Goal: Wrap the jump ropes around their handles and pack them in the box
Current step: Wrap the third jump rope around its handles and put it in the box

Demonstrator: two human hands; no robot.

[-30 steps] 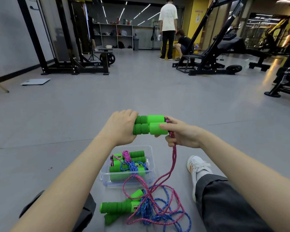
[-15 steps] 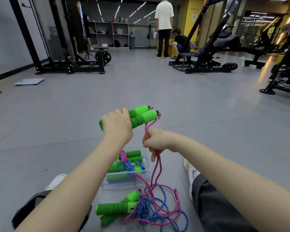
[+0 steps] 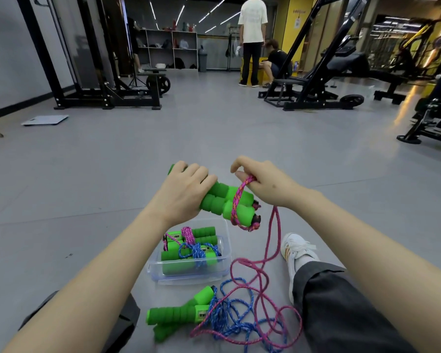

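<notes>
Left fingers (image 3: 201, 174): curled over the far end of the paired green handles (image 3: 215, 200), gripping both as one bundle.
Right fingers (image 3: 242, 165): pinching the pink rope (image 3: 270, 240) just above the handles, forefinger lifted free.
Handles' axis: up-left under my left hand, down-right to the bare cap ends, which lie just below my right hand.
Rope on handles: one turn crosses them near the cap ends, square to the axis.
What the next turn hangs on: my right hand is the nearer to the free end, so I judge it must carry the rope round that end while the left holds steady.
Slack: drops from my right hand to the floor (image 3: 87, 187).
In the way: that slack is tangled with the blue rope (image 3: 229, 319) beside the second handles (image 3: 178, 314); it may snag or drag them.
Box (image 3: 189, 276): clear, on the floor below the bundle, already holding wrapped ropes (image 3: 189, 248).
Shoe (image 3: 297, 250): just beside the hanging slack.
</notes>
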